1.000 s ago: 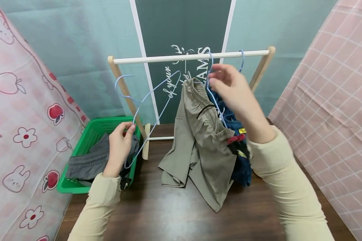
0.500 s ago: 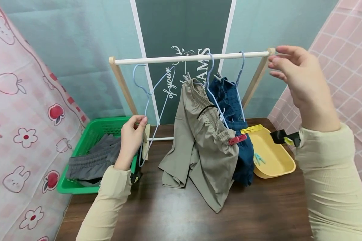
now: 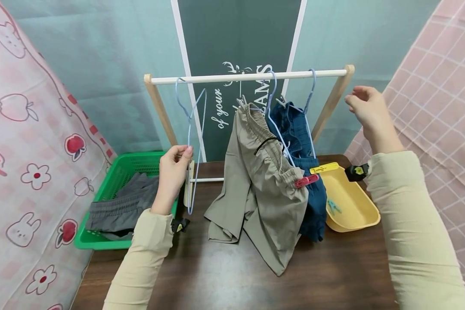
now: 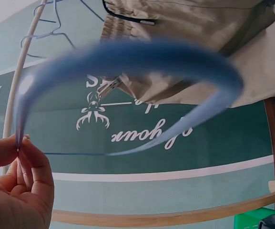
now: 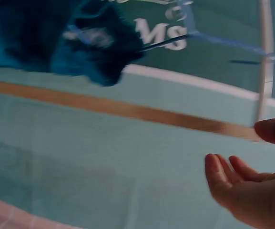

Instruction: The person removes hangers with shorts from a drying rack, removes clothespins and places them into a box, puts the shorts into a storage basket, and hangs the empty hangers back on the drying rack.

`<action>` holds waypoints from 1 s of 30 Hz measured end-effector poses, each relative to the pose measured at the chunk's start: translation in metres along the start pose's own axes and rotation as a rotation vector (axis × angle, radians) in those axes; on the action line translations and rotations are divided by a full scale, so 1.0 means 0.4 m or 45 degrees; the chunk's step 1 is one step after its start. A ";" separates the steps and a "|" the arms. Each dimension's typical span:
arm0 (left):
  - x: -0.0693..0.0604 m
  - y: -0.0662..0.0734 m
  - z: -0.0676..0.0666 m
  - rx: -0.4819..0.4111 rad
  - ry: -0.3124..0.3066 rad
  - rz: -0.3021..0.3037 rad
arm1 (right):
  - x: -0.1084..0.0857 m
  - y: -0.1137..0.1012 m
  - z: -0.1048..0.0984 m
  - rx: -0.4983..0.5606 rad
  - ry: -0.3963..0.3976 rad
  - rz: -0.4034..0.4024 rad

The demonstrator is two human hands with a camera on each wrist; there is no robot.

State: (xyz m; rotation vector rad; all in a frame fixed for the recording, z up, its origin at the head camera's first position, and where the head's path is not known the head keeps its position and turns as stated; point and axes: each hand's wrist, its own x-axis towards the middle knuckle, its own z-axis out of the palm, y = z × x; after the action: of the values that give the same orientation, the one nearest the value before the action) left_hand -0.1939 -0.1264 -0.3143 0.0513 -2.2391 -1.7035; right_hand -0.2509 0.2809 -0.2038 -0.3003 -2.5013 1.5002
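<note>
My left hand [image 3: 173, 174] pinches one side of a light blue wire hanger [image 4: 151, 55] between thumb and fingers. Nothing hangs on it, and its hook meets the white rail [image 3: 224, 78] near the left end; whether the rail bears its weight I cannot tell. Off the rack's right end, my right hand [image 3: 372, 114] is held in the air with loosely bent fingers, holding nothing; the right wrist view also shows it apart from the rail. Between the hands, khaki pants [image 3: 230, 176] and dark blue shorts [image 3: 314, 211] hang from two more blue hangers. A red clothespin [image 3: 307, 181] grips the pants' waistband.
A green basket [image 3: 100, 245] with grey pants [image 3: 114, 213] stands at the left. On the right, a yellow tray [image 3: 362, 198] holds a teal clothespin [image 3: 334, 206]. A yellow clothespin [image 3: 324, 168] is on the shorts. Wooden posts [image 3: 160, 114] carry the rail.
My left hand has brought the hanger up and right until its hook meets the rail. My right hand has left the khaki pants' hanger and moved right past the rack's end, then lower.
</note>
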 end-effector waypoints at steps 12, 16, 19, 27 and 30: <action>0.010 0.022 -0.019 -0.038 0.043 -0.010 | 0.068 0.079 0.073 0.213 -0.205 -0.112; 0.013 0.019 -0.027 -0.082 0.072 -0.038 | 0.076 0.086 0.092 0.297 -0.175 -0.106; 0.014 0.015 -0.031 -0.103 0.091 -0.064 | 0.080 0.090 0.098 0.333 -0.125 -0.104; 0.019 0.011 -0.030 -0.104 0.092 -0.104 | 0.087 0.079 0.086 0.350 -0.097 -0.004; 0.023 0.010 -0.029 -0.091 0.087 -0.111 | 0.089 0.068 0.080 0.321 -0.077 0.039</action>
State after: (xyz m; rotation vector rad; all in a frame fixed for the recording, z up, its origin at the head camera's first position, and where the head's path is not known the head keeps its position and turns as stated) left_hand -0.1986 -0.1383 -0.3056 0.1903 -2.1543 -1.7971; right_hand -0.2922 0.2764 -0.2401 -0.2551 -2.3250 1.8388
